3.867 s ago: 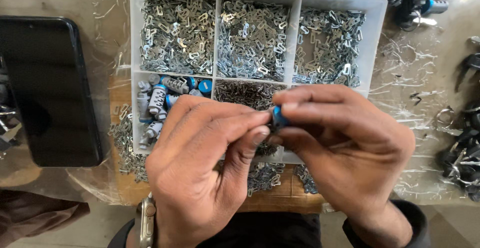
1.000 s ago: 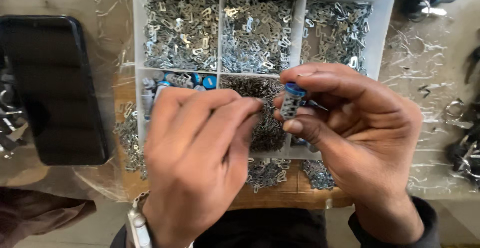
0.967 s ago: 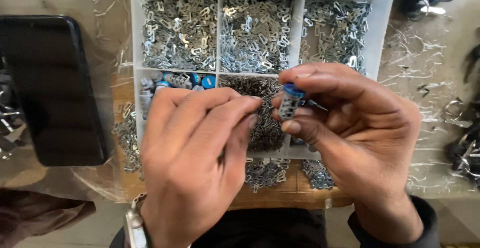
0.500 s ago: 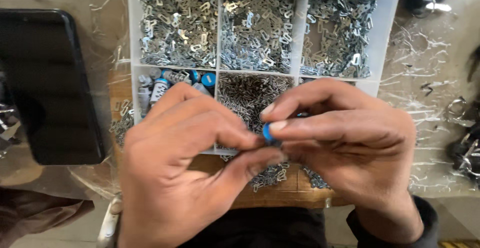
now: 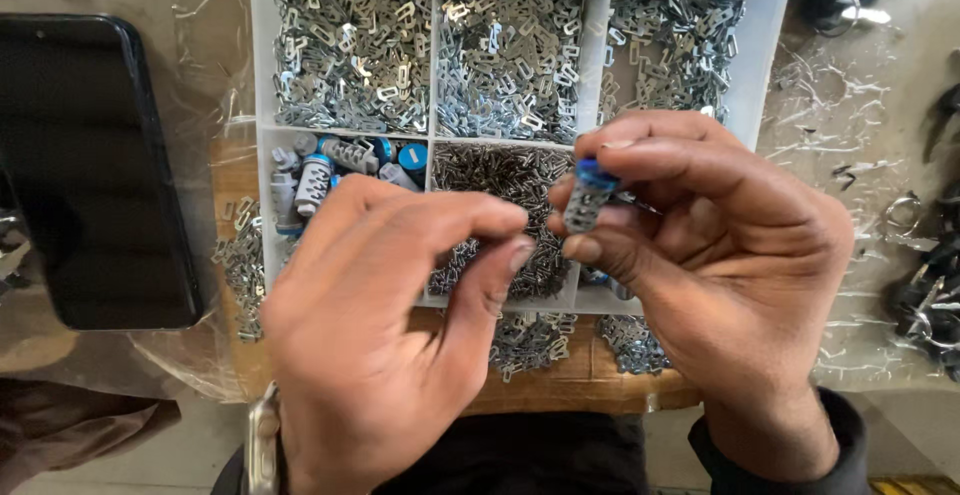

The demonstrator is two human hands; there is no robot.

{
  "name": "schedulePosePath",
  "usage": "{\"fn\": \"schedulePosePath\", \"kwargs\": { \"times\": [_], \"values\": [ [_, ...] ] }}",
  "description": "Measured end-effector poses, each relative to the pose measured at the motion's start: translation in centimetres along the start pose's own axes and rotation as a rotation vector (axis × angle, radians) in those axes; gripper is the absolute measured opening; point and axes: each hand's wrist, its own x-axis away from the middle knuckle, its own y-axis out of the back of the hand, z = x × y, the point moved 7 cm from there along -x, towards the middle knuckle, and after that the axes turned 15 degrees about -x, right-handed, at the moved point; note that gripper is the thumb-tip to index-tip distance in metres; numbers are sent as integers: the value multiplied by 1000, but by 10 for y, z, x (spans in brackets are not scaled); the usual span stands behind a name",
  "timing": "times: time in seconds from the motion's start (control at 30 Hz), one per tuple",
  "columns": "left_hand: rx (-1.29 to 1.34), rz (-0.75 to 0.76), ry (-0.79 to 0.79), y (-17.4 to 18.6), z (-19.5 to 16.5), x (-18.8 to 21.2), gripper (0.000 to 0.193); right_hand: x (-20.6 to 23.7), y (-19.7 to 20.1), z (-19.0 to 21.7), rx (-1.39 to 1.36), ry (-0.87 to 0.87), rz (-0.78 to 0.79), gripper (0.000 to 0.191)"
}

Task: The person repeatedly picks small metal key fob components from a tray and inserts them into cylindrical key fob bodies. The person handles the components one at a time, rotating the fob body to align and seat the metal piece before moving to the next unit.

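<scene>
My right hand [image 5: 730,255] pinches a small grey ribbed cylinder with a blue cap [image 5: 588,195] between thumb and fingers, upright, above the white compartment tray [image 5: 775,15]. My left hand [image 5: 390,325] is beside it, thumb and forefinger pressed together near the cylinder; whether a tiny metal piece lies between them I cannot tell. Below the hands, the tray's lower middle compartment holds small dark metal clips [image 5: 490,170]. More grey and blue cylinders [image 5: 320,170] lie in the lower left compartment.
The three upper compartments hold heaps of silver metal clips [image 5: 505,45]. A black phone [image 5: 95,165] lies at the left on clear plastic sheeting. Loose clips [image 5: 240,265] are spilled around the tray. Dark metal tools [image 5: 930,295] sit at the right edge.
My hands have drawn apart: the right hand has raised the blue-capped cylinder upright again, and the left hand has pulled back slightly from it.
</scene>
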Motion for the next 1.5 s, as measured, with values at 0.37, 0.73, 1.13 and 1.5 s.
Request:
{"fn": "schedulePosePath", "kwargs": {
  "times": [0.37, 0.73, 1.13, 1.5],
  "values": [
    [409, -52, 229, -14, 4, 9, 12, 7, -1, 0, 48, 45, 12, 23],
    [533, 32, 295, -19, 10, 10, 14, 6, 1, -1, 99, 12, -16, 22],
    [-111, -51, -97, 2, -4, -4, 14, -2, 1, -2, -87, 6, -8, 29],
    [-212, -6, -110, -2, -10, -13, 15, -1, -4, 2, -10, 6, 2, 29]
  ]
}}
